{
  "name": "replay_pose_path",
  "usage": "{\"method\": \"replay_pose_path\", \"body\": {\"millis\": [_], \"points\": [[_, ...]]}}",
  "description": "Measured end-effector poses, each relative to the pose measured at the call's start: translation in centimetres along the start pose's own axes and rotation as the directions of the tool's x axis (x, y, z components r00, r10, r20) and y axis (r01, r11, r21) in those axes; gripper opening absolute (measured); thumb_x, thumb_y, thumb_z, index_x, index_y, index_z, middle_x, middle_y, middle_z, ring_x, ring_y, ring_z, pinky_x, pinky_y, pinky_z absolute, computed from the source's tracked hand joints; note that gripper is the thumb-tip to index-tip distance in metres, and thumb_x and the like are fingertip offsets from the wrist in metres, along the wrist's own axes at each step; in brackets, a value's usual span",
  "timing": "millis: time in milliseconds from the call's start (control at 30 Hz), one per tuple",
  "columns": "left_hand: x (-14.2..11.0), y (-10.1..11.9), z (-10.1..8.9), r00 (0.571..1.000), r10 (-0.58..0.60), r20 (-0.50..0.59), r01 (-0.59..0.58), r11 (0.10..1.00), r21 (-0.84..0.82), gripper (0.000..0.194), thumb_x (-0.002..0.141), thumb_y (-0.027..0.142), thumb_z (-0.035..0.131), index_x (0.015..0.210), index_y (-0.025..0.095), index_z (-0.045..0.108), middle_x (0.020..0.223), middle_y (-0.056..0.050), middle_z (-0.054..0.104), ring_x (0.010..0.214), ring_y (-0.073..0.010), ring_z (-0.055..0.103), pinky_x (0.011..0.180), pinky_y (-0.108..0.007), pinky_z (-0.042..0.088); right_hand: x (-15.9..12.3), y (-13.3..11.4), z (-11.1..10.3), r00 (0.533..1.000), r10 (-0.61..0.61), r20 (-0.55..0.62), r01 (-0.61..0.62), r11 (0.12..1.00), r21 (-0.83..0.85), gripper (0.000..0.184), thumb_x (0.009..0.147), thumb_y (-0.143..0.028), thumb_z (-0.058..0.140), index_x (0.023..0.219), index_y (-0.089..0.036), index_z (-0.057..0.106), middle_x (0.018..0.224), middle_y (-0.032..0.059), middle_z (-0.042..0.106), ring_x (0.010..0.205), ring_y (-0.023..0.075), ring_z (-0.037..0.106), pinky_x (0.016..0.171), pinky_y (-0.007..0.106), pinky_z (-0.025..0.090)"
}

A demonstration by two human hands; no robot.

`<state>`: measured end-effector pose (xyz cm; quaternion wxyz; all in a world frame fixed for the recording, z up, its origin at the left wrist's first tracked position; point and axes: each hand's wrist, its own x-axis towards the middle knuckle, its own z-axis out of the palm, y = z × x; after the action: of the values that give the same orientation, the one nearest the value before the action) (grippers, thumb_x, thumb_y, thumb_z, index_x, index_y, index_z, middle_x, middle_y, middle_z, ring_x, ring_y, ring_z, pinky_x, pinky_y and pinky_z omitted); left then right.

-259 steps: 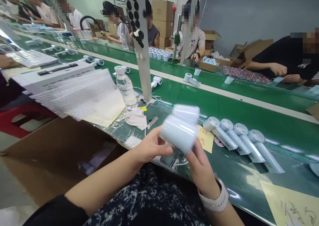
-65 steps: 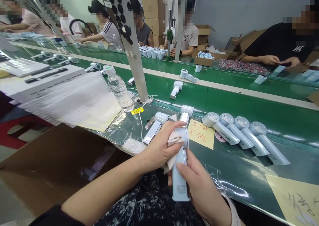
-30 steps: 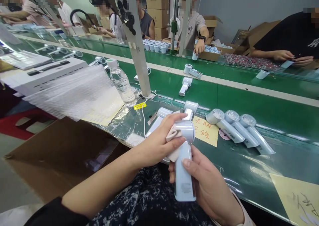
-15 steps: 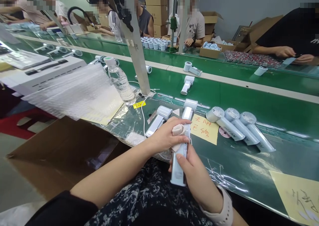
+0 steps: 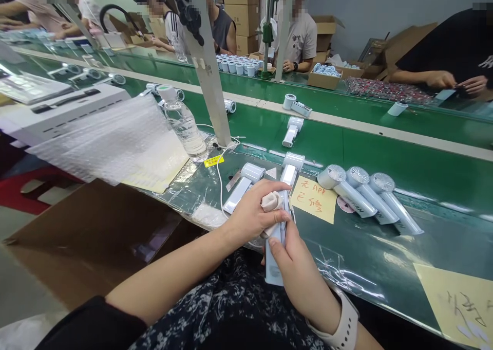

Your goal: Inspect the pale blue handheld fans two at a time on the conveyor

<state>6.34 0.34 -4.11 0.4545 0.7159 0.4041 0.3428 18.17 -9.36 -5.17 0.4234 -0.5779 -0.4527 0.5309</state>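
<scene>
My left hand (image 5: 257,206) closes thumb and fingers on the upper part of a light-blue fan handle (image 5: 274,268). A white wad (image 5: 270,201), perhaps cloth, sits between its fingers. My right hand (image 5: 295,257) wraps the lower part of the handle, thumb on top. Just beyond is a light-blue handheld fan (image 5: 293,162); my hand hides whether it joins the held handle. Another handheld fan (image 5: 242,188) lies left of my hands. Further right, a row of handheld fans (image 5: 356,196) lies side by side.
A yellow paper note (image 5: 314,200) lies right of my hands. Left stand a water bottle (image 5: 185,129) and bubble wrap (image 5: 115,139) near a metal post (image 5: 213,72). A cardboard box (image 5: 77,242) is below the table edge. Across the green conveyor (image 5: 385,144), other people work.
The held handle has turned slightly within my hands, and a thin edge or gap now shows along its side. Otherwise the view has only shifted a little.
</scene>
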Motion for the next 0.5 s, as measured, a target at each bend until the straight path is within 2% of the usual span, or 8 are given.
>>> {"method": "replay_pose_path", "body": {"millis": [100,200,400,500], "points": [[0.1,0.2,0.2,1.0,0.017,-0.014,-0.016,0.997,0.072,0.048,0.07,0.029,0.085,0.114,0.026,0.066,0.11,-0.003,0.063,0.106,-0.0265,0.059,0.099,-0.043,0.045,0.0,0.1,0.2,1.0,0.006,-0.027,-0.006,1.0,-0.005,0.048,0.092,-0.027,0.054,0.139,-0.023,0.049,0.115,0.0121,0.067,0.11,0.0337,0.063,0.088,0.05,0.054],[0.1,0.7,-0.2,0.997,0.053,0.059,-0.061,0.988,0.143,0.053,0.073,0.033,0.084,0.121,0.027,0.063,0.116,-0.005,0.061,0.111,-0.0268,0.058,0.101,-0.044,0.045,-0.1,0.3,-0.4,1.0,0.013,-0.027,-0.012,0.999,0.035,0.047,0.093,-0.028,0.056,0.139,-0.024,0.049,0.111,0.0113,0.067,0.104,0.0321,0.065,0.085,0.047,0.055],[-0.2,2.3,-2.1,0.97,0.064,0.233,-0.096,0.987,0.126,0.053,0.088,0.03,0.068,0.139,0.03,0.053,0.127,-0.007,0.055,0.12,-0.0261,0.054,0.108,-0.043,0.041,-0.4,-0.1,-2.9,0.979,0.05,0.198,-0.093,0.972,0.218,0.042,0.093,-0.039,0.061,0.133,-0.027,0.054,0.082,0.0032,0.067,0.07,0.023,0.065,0.063,0.036,0.054],[-0.2,2.7,-3.0,0.96,0.082,0.269,-0.109,0.99,0.086,0.052,0.088,0.032,0.067,0.139,0.032,0.054,0.128,-0.006,0.057,0.12,-0.0263,0.053,0.109,-0.043,0.039,-0.4,-0.7,-3.5,0.969,0.025,0.245,-0.087,0.965,0.245,0.041,0.092,-0.04,0.064,0.13,-0.027,0.056,0.079,0.0013,0.066,0.064,0.0201,0.062,0.06,0.034,0.053]]}}
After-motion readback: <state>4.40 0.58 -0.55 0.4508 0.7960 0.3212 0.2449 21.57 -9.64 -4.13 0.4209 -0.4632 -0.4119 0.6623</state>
